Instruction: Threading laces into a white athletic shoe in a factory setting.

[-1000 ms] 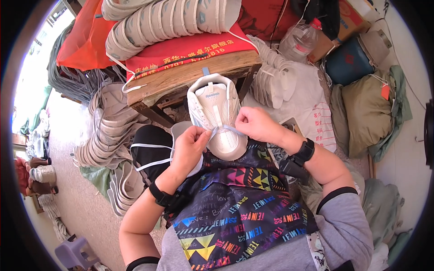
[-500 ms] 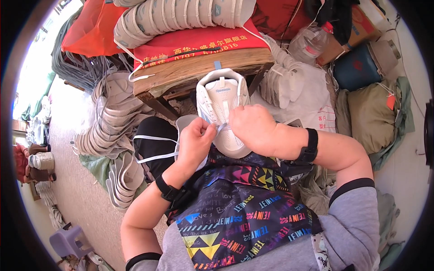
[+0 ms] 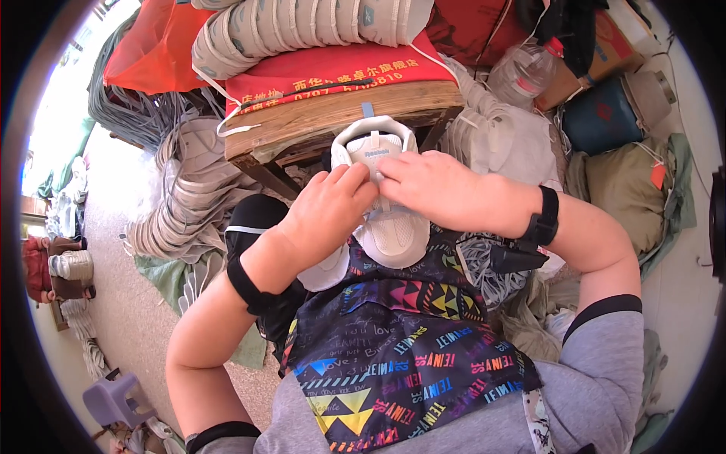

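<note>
A: Where is the white sneaker point(image 3: 387, 227)?
B: It lies on the person's lap, on the dark patterned apron point(image 3: 393, 356), with its heel end toward the wooden bench point(image 3: 340, 117) ahead and the rounded toe pointing back at the body.
A: And the hands?
B: Both rest on top of it. The left hand point(image 3: 327, 212) comes in from the left, fingers bent and close together, pressing on the middle of the upper. The right hand point(image 3: 435, 185) comes from the right, its fingertips pinched narrow just below the tongue, meeting the left fingers there.
A: Holding a lace?
B: Too small to tell; the hands cover that spot.
A: Around them?
B: A row of pale soles point(image 3: 302, 23) on red cloth point(image 3: 333, 68) atop the bench, more soles heaped on the floor point(image 3: 181, 204) at left, a black wristband point(image 3: 543, 216) on the right wrist
</note>
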`<state>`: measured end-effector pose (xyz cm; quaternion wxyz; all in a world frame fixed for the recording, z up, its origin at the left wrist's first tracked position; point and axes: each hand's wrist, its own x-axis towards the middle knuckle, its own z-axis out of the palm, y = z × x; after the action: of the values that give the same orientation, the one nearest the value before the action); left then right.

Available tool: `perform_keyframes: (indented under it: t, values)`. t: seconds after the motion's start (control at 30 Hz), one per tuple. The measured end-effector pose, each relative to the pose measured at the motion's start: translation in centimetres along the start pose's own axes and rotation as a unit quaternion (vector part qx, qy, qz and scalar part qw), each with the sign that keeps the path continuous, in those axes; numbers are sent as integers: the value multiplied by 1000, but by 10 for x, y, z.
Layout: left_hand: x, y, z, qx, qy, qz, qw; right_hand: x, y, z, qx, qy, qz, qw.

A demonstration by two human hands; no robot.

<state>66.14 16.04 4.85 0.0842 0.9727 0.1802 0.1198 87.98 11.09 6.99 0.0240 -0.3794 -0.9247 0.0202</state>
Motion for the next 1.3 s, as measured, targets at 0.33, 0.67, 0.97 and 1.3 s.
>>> perform_keyframes:
  t: [0.33,0.67,0.97,1.3]
  values:
    - [4,-1,9,-29,-24,-13,999,-5,8,8,107,-24,29,994]
    - [5,2,3,5,-15,-38,999,-8,11,7,204,-20,61,977]
    - [17,-6,-2,-80,-74,-62,992,-11,11,8,237,-3,62,970]
    - [23,-9,12,-368,7,-265,891,-20,12,17,280,46,65,957]
